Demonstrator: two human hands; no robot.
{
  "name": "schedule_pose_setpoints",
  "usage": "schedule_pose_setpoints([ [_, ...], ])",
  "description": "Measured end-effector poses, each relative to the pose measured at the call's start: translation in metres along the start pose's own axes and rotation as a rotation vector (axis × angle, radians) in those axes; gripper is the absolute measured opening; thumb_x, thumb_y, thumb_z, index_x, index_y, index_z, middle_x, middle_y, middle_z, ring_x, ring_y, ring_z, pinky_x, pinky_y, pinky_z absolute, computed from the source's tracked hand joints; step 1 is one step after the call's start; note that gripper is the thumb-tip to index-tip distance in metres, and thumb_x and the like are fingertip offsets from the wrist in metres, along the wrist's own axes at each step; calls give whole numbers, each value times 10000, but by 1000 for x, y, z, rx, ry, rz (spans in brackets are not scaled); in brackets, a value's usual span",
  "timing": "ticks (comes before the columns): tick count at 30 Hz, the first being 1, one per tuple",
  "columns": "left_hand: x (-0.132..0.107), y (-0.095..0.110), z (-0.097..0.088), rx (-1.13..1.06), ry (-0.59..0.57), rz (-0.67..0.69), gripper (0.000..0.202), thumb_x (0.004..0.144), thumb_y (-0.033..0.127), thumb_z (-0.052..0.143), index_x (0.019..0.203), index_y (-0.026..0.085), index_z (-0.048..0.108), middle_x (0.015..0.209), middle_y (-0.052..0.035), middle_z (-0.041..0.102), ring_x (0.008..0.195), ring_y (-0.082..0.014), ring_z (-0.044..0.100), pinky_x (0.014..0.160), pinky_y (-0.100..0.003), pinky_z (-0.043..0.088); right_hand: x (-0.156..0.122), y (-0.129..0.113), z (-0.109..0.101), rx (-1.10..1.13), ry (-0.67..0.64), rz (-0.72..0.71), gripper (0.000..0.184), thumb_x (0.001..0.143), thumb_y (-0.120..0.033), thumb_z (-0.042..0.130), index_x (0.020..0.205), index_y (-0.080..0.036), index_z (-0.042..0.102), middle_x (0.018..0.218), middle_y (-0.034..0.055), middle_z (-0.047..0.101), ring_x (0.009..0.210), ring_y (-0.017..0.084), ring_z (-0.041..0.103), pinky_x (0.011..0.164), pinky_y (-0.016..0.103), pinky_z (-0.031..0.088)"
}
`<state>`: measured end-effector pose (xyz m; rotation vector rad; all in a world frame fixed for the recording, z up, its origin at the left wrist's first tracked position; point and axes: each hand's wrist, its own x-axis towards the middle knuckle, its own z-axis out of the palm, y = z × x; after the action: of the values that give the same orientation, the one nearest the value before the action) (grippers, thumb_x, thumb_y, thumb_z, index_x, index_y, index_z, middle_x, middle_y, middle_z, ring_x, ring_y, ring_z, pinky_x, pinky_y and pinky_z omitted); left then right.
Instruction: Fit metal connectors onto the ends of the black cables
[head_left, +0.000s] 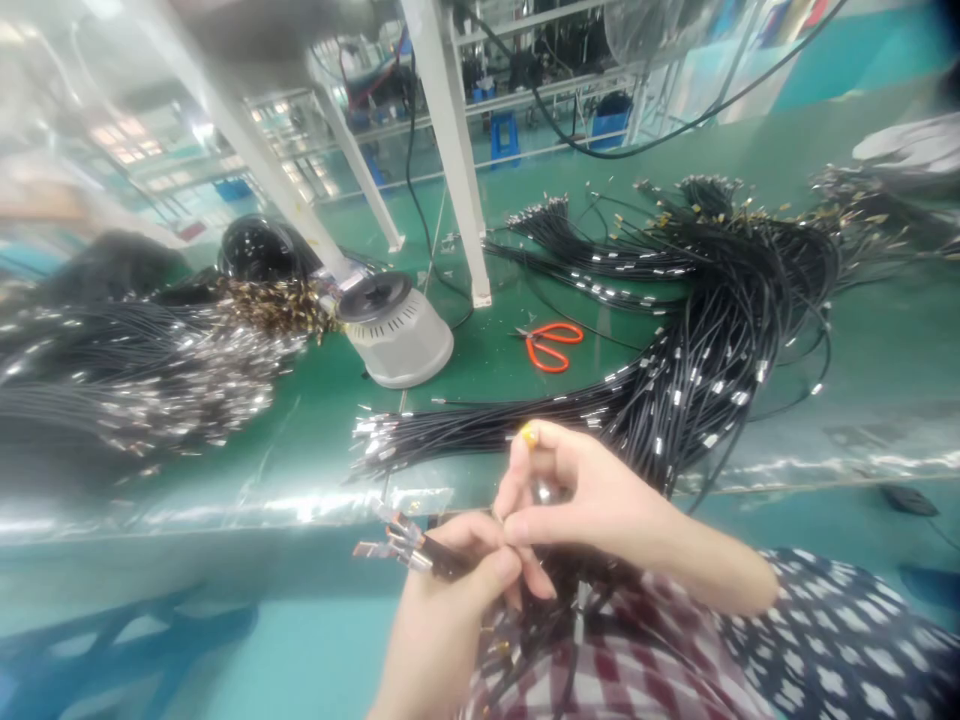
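My left hand (442, 610) is closed around a few black cables (442, 558), their metal-tipped ends sticking out to the left. Close against its thumb and fingertips, my right hand (585, 490) pinches with thumb and finger; whatever is between them is too small to make out. Something yellow (529, 434) shows on a bent finger of the right hand. More black cables (577, 640) with metal fittings lie over my lap, below both hands and partly hidden by them. Just behind the hands, a bundle of black cables (465, 425) stretches along the front of the green bench.
Orange-handled snips (551, 345) lie on the green bench (480, 365), right of a grey round device (401, 340). A large cable heap (742, 290) fills the right; another pile (150, 370) covers the left. White posts (454, 150) rise from the bench. A blue stool (112, 650) stands lower left.
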<state>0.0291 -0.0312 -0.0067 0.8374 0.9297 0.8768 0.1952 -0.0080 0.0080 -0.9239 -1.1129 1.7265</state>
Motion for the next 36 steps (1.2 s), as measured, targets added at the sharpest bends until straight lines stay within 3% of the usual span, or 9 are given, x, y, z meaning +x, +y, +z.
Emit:
schedule_pose_setpoints([
  [5,4,5,-4,-14,-123,-76,150,726,261,750,646,140,710,557,-82,715,508,-158,573,526,-250,387,19,12,-10,278,-240,95,409,610,-123,839,823,-181,494,682,-36,691,596,101,626,593,218,464],
  [10,7,8,-2,-34,-146,-101,169,715,292,770,657,138,733,546,-82,706,500,-136,557,506,-227,368,25,18,-15,330,-315,60,341,694,-145,800,849,-177,497,715,-19,701,618,89,633,604,194,452],
  [13,8,8,-1,-57,-183,-117,219,705,355,782,660,143,752,548,-81,698,503,-142,587,494,-223,372,15,11,-11,284,-266,-35,225,813,-232,715,874,-173,507,825,19,700,729,98,640,687,212,471],
  [16,12,4,-3,-106,-225,-154,352,718,487,735,620,149,751,534,-96,685,477,-174,604,482,-257,401,-8,-4,-5,158,-288,-53,145,888,-286,615,860,-184,516,762,20,687,630,101,602,649,237,481],
  [20,18,-1,-7,-183,-265,-140,359,740,499,707,644,154,736,531,-67,672,459,-166,593,471,-264,437,-33,-22,-3,-189,-396,44,47,826,-194,650,814,-175,610,708,47,687,670,165,628,684,307,498],
  [24,20,-1,-6,-144,-308,-191,168,719,287,777,766,139,712,625,-68,721,504,-143,629,492,-225,454,-23,-23,-2,-217,-162,-67,97,843,-223,633,795,-194,554,675,8,647,618,159,627,632,295,492],
  [28,19,2,-6,-129,-367,-185,209,650,205,820,798,133,691,698,-86,745,580,-161,668,525,-225,478,-8,-13,-2,-445,109,-182,94,840,-202,631,791,-193,552,735,-9,579,649,125,546,602,248,433],
  [32,21,3,-10,-168,-328,-88,201,645,188,822,781,139,681,746,-94,752,670,-180,690,574,-227,491,-8,-6,-9,-386,162,-140,106,866,-269,612,831,-197,542,766,-2,563,702,138,541,621,256,436],
  [36,19,0,-6,-145,-235,-80,96,716,176,755,717,126,674,695,-112,751,611,-186,687,537,-241,495,-9,-8,-12,-334,226,-160,130,870,-313,615,858,-200,552,879,39,628,815,173,590,667,278,458],
])
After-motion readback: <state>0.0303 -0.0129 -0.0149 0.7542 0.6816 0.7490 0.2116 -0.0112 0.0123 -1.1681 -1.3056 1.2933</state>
